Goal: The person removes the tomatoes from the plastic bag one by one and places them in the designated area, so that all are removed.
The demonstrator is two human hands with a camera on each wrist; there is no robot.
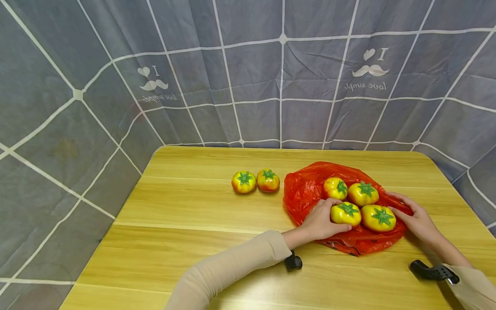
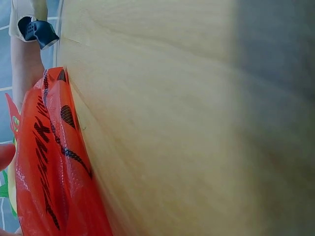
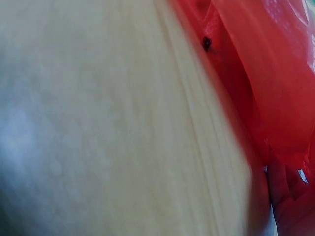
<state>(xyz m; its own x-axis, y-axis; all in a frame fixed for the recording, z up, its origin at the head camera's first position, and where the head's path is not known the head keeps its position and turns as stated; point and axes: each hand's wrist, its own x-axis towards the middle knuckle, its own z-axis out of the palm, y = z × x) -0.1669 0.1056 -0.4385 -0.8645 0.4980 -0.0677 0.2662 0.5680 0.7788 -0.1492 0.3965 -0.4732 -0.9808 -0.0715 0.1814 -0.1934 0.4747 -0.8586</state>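
Observation:
A red plastic bag [image 1: 306, 193] lies spread on the table with several yellow-and-red tomatoes with green star-shaped tops on it. My left hand [image 1: 320, 220] grips the front-left tomato [image 1: 345, 214], thumb along its near side and fingers at its far side. At the bag's right edge, my right hand [image 1: 418, 221] has its thumb against the front-right tomato [image 1: 377, 217] and its fingers stretched along the bag. Behind these two sit a left tomato [image 1: 334, 188] and a right tomato [image 1: 363, 193]. In the right wrist view, red plastic [image 3: 280, 83] partly covers the fingers.
Two more tomatoes stand side by side left of the bag, one yellower [image 1: 243, 182] and one redder [image 1: 268, 180]. The wooden table [image 1: 186, 206] ends at a grey, white-lined curtain [image 1: 255, 77] at the back. Dark straps [image 1: 434, 271] hang at both wrists.

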